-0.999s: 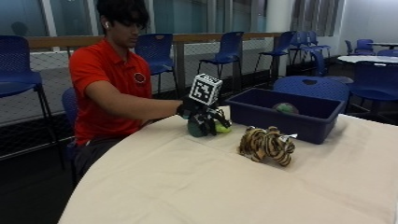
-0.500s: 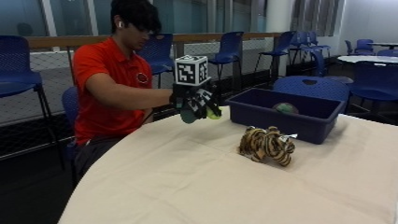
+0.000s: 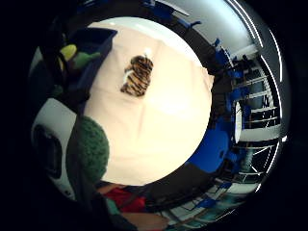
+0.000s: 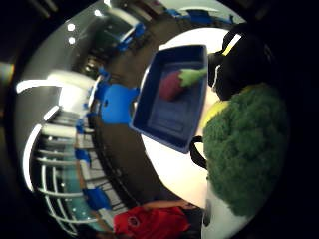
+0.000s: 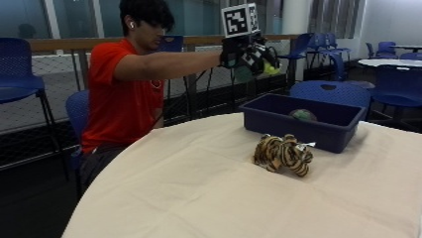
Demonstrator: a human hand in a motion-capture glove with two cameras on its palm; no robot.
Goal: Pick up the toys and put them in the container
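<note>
Container (image 5: 300, 130) on table (image 5: 198, 198); tiger toy (image 5: 284, 154) just before it; toy (image 5: 303, 115) inside.

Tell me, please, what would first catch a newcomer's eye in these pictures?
The gloved right hand, raised high above the table, grips a green plush toy. Below it a blue container already holds one toy, and a striped tiger toy lies on the tablecloth beside the container.

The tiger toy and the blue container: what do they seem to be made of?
The tiger toy looks like soft plush fabric: its striped surface is fuzzy and its shape is slumped. The blue container appears to be hard plastic with a smooth, matte finish: straight thin walls and a rolled rim.
</note>
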